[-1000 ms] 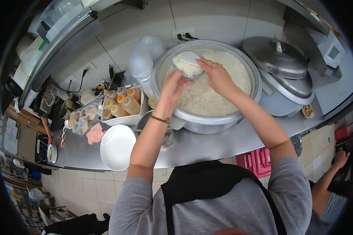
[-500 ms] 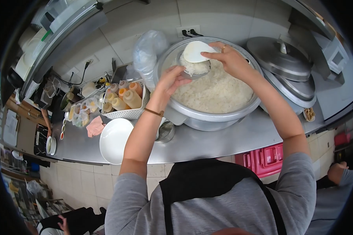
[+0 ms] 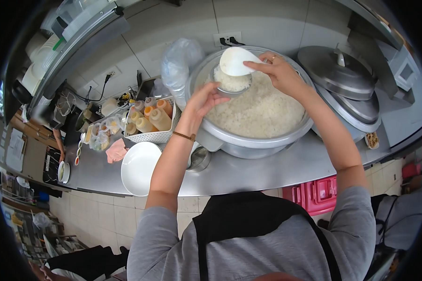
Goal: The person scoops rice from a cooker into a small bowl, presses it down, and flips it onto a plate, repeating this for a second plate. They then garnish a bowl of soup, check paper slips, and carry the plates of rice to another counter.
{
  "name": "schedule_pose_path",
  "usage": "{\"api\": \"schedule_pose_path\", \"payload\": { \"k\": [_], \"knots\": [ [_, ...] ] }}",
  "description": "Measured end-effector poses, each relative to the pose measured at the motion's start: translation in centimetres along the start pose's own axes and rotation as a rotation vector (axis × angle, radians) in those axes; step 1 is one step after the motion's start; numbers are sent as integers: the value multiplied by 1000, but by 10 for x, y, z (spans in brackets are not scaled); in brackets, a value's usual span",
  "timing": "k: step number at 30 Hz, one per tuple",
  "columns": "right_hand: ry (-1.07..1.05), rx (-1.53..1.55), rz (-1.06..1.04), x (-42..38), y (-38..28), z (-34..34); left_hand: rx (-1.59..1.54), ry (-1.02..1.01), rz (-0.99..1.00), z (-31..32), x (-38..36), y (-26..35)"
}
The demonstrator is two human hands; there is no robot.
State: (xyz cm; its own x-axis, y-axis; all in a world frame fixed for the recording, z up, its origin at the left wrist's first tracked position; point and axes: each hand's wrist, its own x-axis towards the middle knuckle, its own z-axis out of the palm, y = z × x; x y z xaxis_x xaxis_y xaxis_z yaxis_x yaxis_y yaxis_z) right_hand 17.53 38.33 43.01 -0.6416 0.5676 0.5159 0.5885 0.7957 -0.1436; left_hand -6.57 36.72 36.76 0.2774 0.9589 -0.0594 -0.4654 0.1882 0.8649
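A small metal bowl (image 3: 233, 93) heaped with white rice (image 3: 233, 83) is gripped at its near left side by my left hand (image 3: 205, 99). Over that bowl, my right hand (image 3: 277, 71) holds a white rice paddle (image 3: 233, 62) by its handle, with the blade close against the mounded rice. Both hands are above a large round metal pot (image 3: 267, 142) filled with cooked rice (image 3: 262, 112). A white plate (image 3: 138, 171) lies on the steel counter beneath my left forearm, and a metal container (image 3: 199, 159) with water stands beside it.
A white basket (image 3: 151, 136) of squeeze bottles sits left of the pot, near a pink cloth (image 3: 116, 151). Lidded metal pots (image 3: 335, 70) stand at right. A plastic bag (image 3: 179, 61) is by the wall. At far left, another person's hand (image 3: 62, 156) touches a white bowl (image 3: 64, 172).
The paddle blade has tilted and shifted slightly over the small bowl, whose rice now looks more heaped. The camera view has moved a little. At right, the other person has changed position.
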Motion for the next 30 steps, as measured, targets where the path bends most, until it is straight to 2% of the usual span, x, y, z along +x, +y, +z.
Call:
{"api": "schedule_pose_path", "payload": {
  "k": [3, 6, 8, 9, 11, 15, 17, 18, 20, 22, 24, 26, 27, 28, 29, 30],
  "knots": [
    [34, 20, -71, -7, -5, 6, -18, -13, -6, -1, -5, -3],
    [-42, -123, -108, -7, -3, 8, -15, 60, 29, 5, -6, 0],
    [3, 114, 179, 3, -7, -2, 69, 51, 5, 4, -10, -1],
    [3, 118, 181, 0, -9, 5, 71, 54, 2, 6, -11, -1],
    [3, -67, 11, -11, -12, 25, 74, 19, 44, 12, -13, 2],
    [18, 46, 62, -10, -3, 17, 65, 91, 72, 7, -14, -7],
    [214, 163, 451, -8, 12, 20, -75, 110, 154, 13, -14, -12],
    [122, 253, 521, -10, 25, 31, -76, 113, 160, 18, -15, -16],
    [144, 227, 467, -11, -9, 44, -136, 224, 275, 29, -15, -23],
    [159, 203, 410, -14, -34, 59, -149, 230, 313, 30, -8, -29],
    [263, 10, 267, -12, -44, 73, -165, 252, 363, 30, 0, -39],
    [162, 131, 248, -2, -21, 60, -165, 305, 405, 26, 5, -45],
    [238, 217, 190, 1, -9, 58, -207, 362, 430, 28, 6, -46],
    [385, 74, 149, 3, 6, 65, -251, 419, 464, 33, 11, -49],
    [344, 294, 295, 7, 1, 52, -287, 467, 498, 38, 13, -48],
    [276, 294, 351, 6, -5, 48, -310, 501, 531, 47, 12, -47]
  ]
}}
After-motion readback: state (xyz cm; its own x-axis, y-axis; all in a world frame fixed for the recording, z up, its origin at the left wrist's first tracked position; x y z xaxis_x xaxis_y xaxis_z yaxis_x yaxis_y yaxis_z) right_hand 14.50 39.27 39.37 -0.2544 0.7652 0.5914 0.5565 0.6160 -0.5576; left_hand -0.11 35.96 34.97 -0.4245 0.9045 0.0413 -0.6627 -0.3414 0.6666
